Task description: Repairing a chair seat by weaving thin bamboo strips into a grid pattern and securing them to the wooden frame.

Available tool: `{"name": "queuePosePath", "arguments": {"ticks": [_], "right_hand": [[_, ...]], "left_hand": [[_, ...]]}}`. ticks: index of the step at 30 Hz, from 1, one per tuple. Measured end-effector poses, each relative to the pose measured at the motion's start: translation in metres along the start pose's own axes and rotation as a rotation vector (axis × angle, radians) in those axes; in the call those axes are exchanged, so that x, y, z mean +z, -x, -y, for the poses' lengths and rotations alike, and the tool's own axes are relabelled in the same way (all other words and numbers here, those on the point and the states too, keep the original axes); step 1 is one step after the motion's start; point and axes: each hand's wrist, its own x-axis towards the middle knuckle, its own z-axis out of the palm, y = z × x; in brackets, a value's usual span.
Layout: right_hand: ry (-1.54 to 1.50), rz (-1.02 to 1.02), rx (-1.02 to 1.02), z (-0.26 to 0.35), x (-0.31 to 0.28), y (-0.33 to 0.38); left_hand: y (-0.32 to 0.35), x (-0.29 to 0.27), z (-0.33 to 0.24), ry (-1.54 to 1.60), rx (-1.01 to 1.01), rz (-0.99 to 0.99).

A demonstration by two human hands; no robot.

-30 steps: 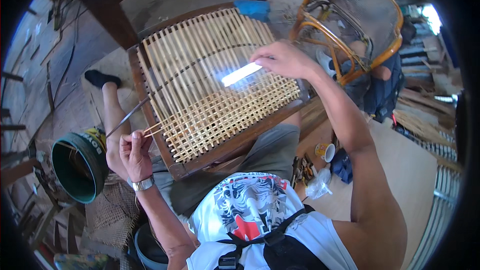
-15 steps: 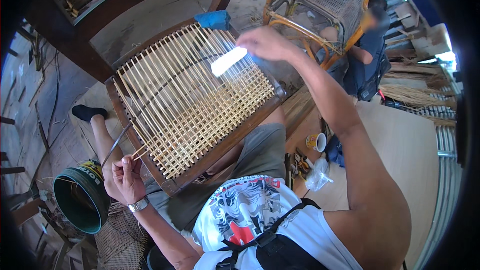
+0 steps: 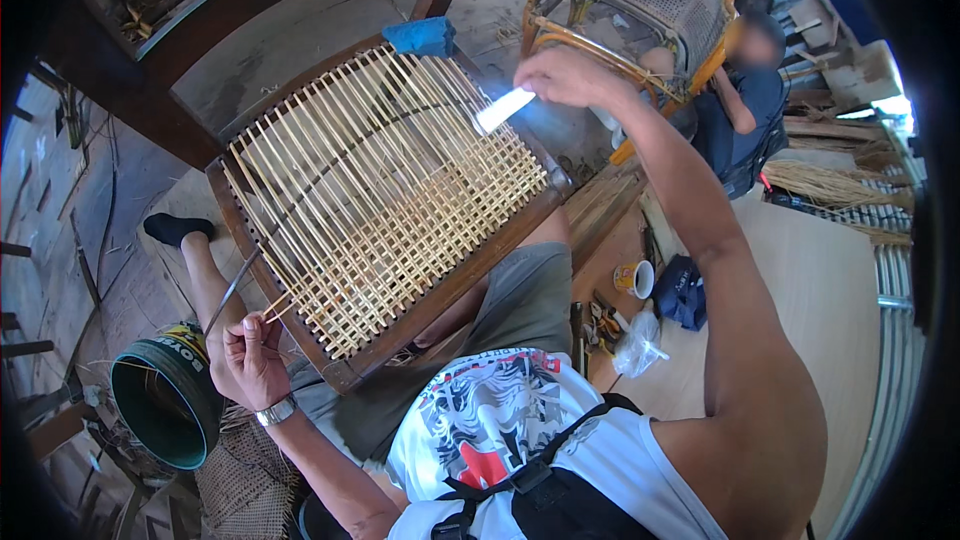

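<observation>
A dark wooden seat frame (image 3: 395, 332) rests tilted over my lap, its pale cane weave (image 3: 430, 230) tight in the near part and only lengthwise strands in the far part. A thin dark strip (image 3: 345, 158) threads across those strands and sticks out at the left. At the frame's near left edge my left hand (image 3: 258, 355) pinches the ends of pale cane strands (image 3: 279, 310). My right hand (image 3: 570, 77), above the far right edge, has its fingers closed on a short, glaring white flat piece (image 3: 505, 110), too bright to make out. Blue cloth (image 3: 420, 37) covers the far corner.
A green bucket (image 3: 165, 405) stands at the left beside my leg. Tools (image 3: 604, 325), a cup (image 3: 633, 279) and a plastic bag (image 3: 638, 345) lie to the right. Beyond are a rattan chair (image 3: 640, 0) and a seated person (image 3: 745, 110). Dark wooden furniture (image 3: 130, 50) stands far left.
My right hand has moved right with the white piece, from over the strands to the frame's far right edge. My left hand keeps its pinch in nearly the same place.
</observation>
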Motion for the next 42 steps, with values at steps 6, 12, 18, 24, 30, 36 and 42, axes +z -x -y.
{"name": "queuePosePath", "arguments": {"ticks": [6, 12, 18, 24, 30, 36, 42], "right_hand": [[0.124, -0.027, -0.156, -0.020, 0.003, 0.011], [-0.169, -0.175, 0.039, -0.020, 0.005, 0.018], [-0.286, -0.185, 0.066, -0.029, 0.005, 0.041], [-0.558, -0.215, 0.090, 0.016, 0.039, 0.035], [-0.546, -0.122, 0.033, 0.072, 0.028, 0.014], [-0.431, 0.330, 0.002, 0.107, 0.024, 0.003], [-0.564, 0.232, 0.017, 0.114, 0.033, 0.007]], "left_hand": [[0.001, 0.001, 0.000, -0.006, 0.000, -0.014], [0.001, -0.004, -0.003, -0.057, -0.016, -0.033], [-0.005, -0.064, -0.031, -0.490, -0.106, -0.068], [0.048, -0.118, -0.133, -1.690, 0.165, -0.607], [0.101, -0.104, -0.139, -1.361, 0.404, -0.889], [0.101, 0.007, -0.075, -1.299, 0.372, -0.283], [0.052, 0.043, -0.048, -1.324, 0.473, -0.079]]}}
